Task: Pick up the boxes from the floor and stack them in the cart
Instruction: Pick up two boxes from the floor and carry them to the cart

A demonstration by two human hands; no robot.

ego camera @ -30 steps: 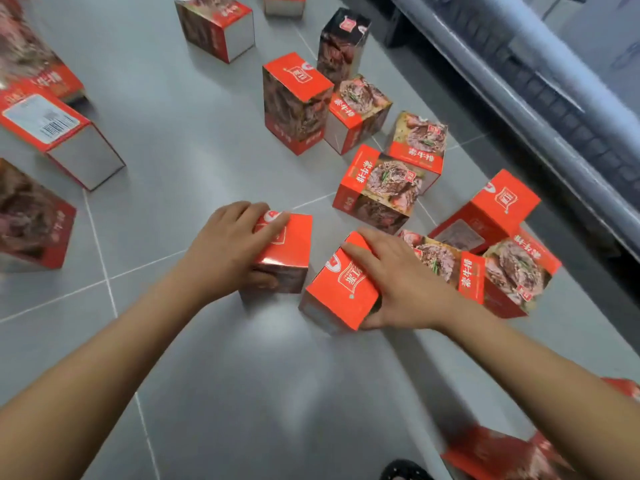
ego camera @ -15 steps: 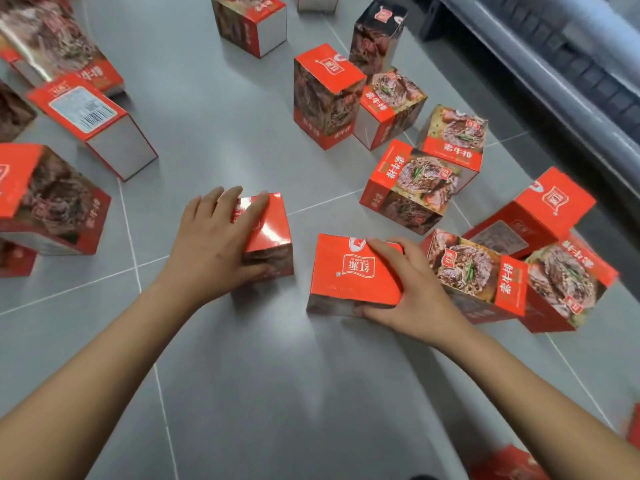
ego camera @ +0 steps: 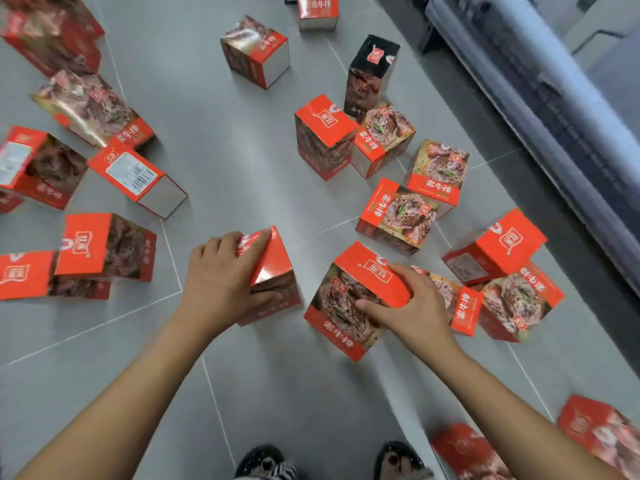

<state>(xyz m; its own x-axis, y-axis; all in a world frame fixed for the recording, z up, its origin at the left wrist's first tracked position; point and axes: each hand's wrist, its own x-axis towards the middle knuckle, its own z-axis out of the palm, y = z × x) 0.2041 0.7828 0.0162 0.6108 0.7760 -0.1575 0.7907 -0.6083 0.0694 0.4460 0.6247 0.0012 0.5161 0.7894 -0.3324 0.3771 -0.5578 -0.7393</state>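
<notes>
Many red food boxes with meat pictures lie scattered over the grey tiled floor (ego camera: 225,143). My left hand (ego camera: 221,278) grips one red box (ego camera: 277,271) from its left side, fingers over the top edge and thumb on the front face. My right hand (ego camera: 412,306) grips a second red box (ego camera: 349,303), which is tilted so its picture face shows; fingers curl over its top right edge. Both boxes sit close together in the middle of the view. The cart is not in view.
Several more boxes stand right of my right hand (ego camera: 491,251) and behind it (ego camera: 325,136). Others lie at the left (ego camera: 135,174) and bottom right (ego camera: 599,434). A grey metal frame (ego camera: 540,109) runs along the upper right. My feet (ego camera: 266,462) are at the bottom edge.
The box in my right hand has turned and tilted, so its picture face now shows. My left hand has kept its grip on its box. The view has pulled back and upward.
</notes>
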